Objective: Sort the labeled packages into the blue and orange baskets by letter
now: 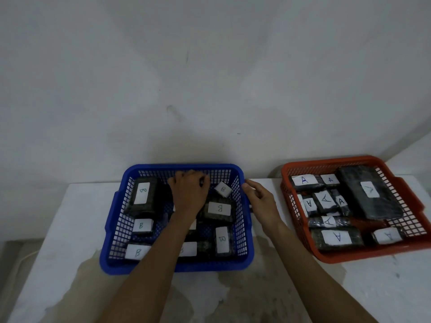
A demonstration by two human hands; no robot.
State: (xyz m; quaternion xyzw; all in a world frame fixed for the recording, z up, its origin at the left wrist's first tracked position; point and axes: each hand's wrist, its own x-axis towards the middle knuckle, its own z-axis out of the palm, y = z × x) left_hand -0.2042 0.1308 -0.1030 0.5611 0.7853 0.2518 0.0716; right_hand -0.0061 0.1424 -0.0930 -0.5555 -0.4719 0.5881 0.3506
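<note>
The blue basket (247,229) stands at the middle of the table and holds several dark wrapped packages with white labels marked B (219,209). My left hand (187,192) reaches into its back part, fingers curled over a dark package (202,182) that is mostly hidden under the hand. My right hand (261,199) rests against the basket's right rim with fingers relaxed and holds nothing. The orange basket (300,238) sits to the right, filled with several dark packages labelled A (335,237), one large one (370,192) lying at its back.
Both baskets stand on a white, stained table (268,287) pushed against a pale wall (210,89). A gap of bare tabletop separates the two baskets. The table's left edge drops off beside the blue basket.
</note>
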